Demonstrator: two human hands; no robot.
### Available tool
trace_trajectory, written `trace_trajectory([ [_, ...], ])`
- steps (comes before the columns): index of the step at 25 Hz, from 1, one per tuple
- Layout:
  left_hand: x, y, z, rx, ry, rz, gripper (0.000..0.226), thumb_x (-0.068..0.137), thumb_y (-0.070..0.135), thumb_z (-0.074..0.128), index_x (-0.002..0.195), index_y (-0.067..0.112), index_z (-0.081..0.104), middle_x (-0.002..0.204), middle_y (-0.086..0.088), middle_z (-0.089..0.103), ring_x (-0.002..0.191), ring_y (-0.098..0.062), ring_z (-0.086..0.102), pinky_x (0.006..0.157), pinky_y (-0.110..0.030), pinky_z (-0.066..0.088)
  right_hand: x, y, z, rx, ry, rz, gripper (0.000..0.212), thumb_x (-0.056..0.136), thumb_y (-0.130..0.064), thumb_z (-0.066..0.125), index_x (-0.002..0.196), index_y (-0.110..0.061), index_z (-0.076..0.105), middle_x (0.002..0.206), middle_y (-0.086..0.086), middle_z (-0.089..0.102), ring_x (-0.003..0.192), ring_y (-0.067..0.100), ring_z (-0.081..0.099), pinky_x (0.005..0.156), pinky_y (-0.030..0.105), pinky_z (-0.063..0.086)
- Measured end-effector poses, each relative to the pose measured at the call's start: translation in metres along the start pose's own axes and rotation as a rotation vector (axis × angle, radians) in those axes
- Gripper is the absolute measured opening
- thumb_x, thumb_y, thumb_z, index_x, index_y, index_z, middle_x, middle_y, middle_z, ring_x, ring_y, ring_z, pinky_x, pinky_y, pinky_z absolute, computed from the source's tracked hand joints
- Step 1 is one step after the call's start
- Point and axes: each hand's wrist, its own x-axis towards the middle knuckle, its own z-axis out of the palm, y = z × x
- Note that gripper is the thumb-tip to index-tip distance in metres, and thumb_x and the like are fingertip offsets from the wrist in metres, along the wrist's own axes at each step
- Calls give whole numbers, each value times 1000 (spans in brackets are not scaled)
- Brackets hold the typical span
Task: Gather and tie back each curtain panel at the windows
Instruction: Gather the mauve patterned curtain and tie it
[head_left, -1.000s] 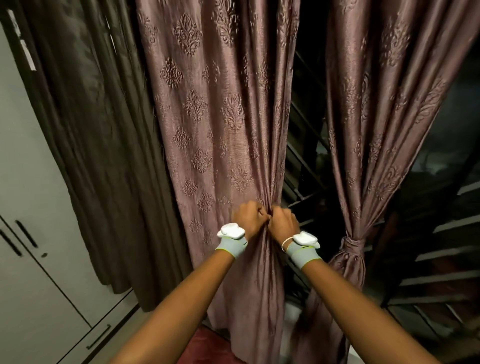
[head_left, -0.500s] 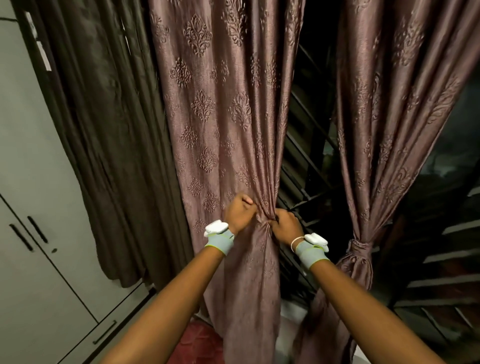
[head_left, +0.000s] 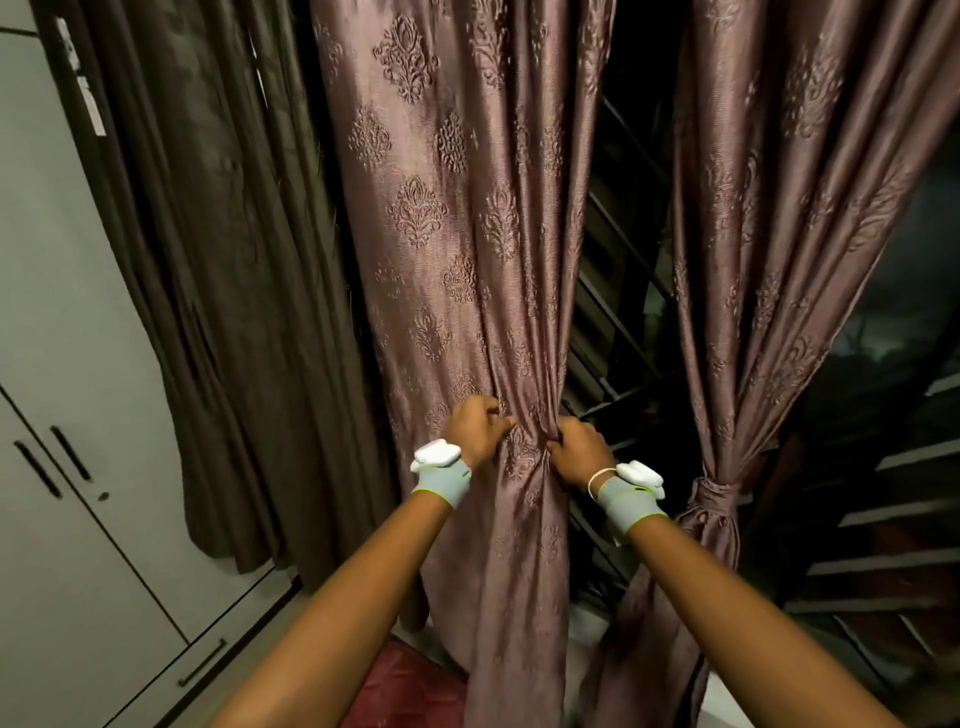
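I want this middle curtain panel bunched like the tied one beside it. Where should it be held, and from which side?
Probably at waist height, where the left hand and right hand already grip the middle panel. Its folds converge there, level with the knot on the tied panel. Come from the front, one hand round each edge, drawing loose fabric on the left inward.
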Motion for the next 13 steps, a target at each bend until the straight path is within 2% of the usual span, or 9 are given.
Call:
trace_trajectory([
  [2,-9,8,5,133,27,50,39,84,33,68,59,12,47,72,-18,64,79,-40,60,60,-38,41,-3,-4,-2,-107,82,1,32,88,-27,52,118,-15,56,117,22,63,108,44,59,85,45,51],
  [3,-14,15,7,178,40,72,35,85,32,66,62,13,50,77,-18,66,83,-40,60,62,-38,42,-6,-9,-1,-130,95,-1,36,89,-30,53,121,-13,53,117,23,63,107,45,59,84,45,51],
  [5,-20,25,13,244,51,85,21,89,32,61,86,12,63,96,-18,68,95,-39,60,71,-41,45,-10,-20,5,-111,59,-38,40,90,-33,52,122,-11,49,117,25,62,107,45,59,83,44,50],
  [6,-21,27,16,275,55,72,24,90,32,58,99,10,62,104,-19,65,100,-39,58,76,-42,45,-12,-26,9,-76,22,-64,39,88,-35,53,120,-12,48,118,25,62,107,44,60,82,44,50],
  [9,-20,22,14,355,25,56,30,92,30,54,113,8,56,112,-21,60,105,-40,56,82,-45,42,-14,-37,13,52,-76,-77,43,79,-38,58,115,-17,47,118,21,62,107,42,60,81,41,52],
  [11,-15,23,8,271,-53,40,29,87,29,57,107,8,59,109,-22,62,103,-40,58,83,-45,44,-12,-33,14,61,-75,-79,44,81,-37,57,119,-17,48,119,23,61,108,44,59,82,42,51],
  [13,-9,20,3,93,-186,77,24,75,29,54,84,8,61,90,-21,67,88,-33,64,78,-45,51,-8,-22,14,34,-45,-73,41,88,-36,53,124,-16,48,124,24,59,111,45,56,86,45,49],
])
